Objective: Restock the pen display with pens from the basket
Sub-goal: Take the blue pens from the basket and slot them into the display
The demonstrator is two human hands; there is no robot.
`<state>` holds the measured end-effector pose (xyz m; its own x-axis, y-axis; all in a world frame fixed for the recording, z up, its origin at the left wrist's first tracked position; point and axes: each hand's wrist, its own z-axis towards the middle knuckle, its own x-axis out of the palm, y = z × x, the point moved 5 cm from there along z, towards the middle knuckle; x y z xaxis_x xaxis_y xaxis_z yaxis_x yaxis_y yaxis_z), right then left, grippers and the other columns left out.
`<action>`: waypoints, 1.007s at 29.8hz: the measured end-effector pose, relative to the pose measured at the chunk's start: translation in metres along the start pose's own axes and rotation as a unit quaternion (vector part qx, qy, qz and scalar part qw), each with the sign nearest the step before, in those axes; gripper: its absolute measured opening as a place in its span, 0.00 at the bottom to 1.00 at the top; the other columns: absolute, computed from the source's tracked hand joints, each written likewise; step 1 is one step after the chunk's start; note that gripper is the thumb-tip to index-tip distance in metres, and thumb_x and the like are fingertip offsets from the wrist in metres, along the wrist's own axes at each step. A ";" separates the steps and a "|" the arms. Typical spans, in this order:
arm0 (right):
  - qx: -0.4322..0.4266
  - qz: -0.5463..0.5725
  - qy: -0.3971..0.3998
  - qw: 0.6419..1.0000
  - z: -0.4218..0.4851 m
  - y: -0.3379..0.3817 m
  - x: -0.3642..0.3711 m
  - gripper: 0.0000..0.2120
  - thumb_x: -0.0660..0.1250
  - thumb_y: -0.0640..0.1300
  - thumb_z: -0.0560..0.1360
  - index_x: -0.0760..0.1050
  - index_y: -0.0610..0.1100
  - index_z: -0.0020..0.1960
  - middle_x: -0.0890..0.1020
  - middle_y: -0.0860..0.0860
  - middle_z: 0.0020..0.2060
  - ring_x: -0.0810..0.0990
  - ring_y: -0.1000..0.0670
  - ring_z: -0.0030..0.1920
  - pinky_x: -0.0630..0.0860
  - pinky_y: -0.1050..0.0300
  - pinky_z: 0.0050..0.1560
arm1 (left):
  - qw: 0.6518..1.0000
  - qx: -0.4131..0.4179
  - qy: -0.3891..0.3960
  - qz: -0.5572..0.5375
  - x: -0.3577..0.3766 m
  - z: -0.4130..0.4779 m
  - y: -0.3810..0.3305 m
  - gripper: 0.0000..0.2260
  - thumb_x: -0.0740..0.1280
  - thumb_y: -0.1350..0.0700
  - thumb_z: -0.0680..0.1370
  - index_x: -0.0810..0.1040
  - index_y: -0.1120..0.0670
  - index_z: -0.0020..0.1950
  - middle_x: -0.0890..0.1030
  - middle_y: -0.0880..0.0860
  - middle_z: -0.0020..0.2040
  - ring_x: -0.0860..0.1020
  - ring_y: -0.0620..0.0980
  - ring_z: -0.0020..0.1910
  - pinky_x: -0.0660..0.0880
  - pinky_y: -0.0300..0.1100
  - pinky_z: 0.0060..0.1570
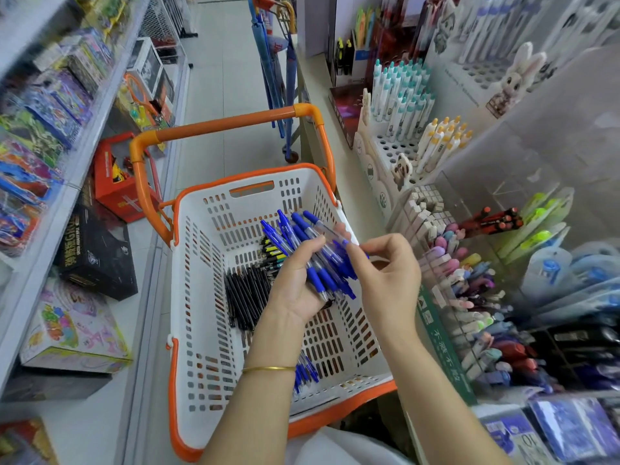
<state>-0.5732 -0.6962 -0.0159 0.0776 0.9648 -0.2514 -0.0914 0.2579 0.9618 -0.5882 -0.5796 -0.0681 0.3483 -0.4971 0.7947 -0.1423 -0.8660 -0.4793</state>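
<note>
Far left there's a store shelf (84, 156) packed w/ colourful boxed stuff, pretty blurry tbh. Below it on the floor side sit a red box (114, 186) and a black box (97, 253).

Middle of the shot: white basket (201, 364) w/ orange trim, its orange handle (228, 124) standing up at the far end. Inside, a pile of black pens (245, 293) lies along the bottom, and a few loose blue ones (305, 374) are near the front edge, partly hidden by the person's arm.

Over the basket, the left hand (298, 286) is wrapped around a fat bunch of blue pens (303, 226), caps fanning out away from the person. There's a gold bangle (268, 368) on that wrist. The right hand (389, 273) is right beside it, thumb + forefinger pinching a pen at the right side of the bunch, so both hands are together on the same bundle.

Right side: the pen display (443, 347), clear bins crammed w/ mixed pens. Further back stand white pens w/ teal caps (402, 92) and a bunny figure (516, 78).
</note>
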 end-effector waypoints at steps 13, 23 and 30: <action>-0.014 -0.186 0.163 0.969 0.015 0.004 0.013 0.06 0.66 0.43 0.73 0.75 0.46 0.38 0.76 0.55 0.32 0.75 0.56 0.35 0.76 0.52 0.38 | 0.996 0.005 -0.034 0.077 0.000 -0.005 -0.002 0.09 0.68 0.61 0.70 0.86 0.52 0.34 0.83 0.51 0.36 0.83 0.49 0.36 0.80 0.44 0.35; -0.111 -0.243 0.192 0.944 0.027 0.040 0.045 0.09 0.67 0.52 0.74 0.77 0.46 0.49 0.76 0.52 0.45 0.75 0.53 0.45 0.75 0.55 0.45 | 0.973 0.053 -0.072 0.212 0.009 -0.007 -0.001 0.09 0.62 0.69 0.78 0.78 0.58 0.45 0.82 0.51 0.32 0.81 0.47 0.33 0.76 0.39 0.30; -0.038 -0.147 0.186 0.971 0.033 0.032 0.040 0.09 0.68 0.45 0.75 0.72 0.41 0.43 0.76 0.51 0.36 0.75 0.53 0.37 0.72 0.60 0.37 | 0.974 0.074 -0.024 0.211 0.011 -0.009 -0.003 0.10 0.64 0.71 0.75 0.80 0.59 0.49 0.83 0.53 0.38 0.83 0.50 0.39 0.78 0.43 0.36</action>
<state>-0.5404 -0.6506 0.0087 -0.2504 0.7973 -0.5492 -0.1927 0.5149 0.8353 -0.5921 -0.5827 -0.0550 0.3307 -0.8012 0.4987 -0.1492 -0.5662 -0.8107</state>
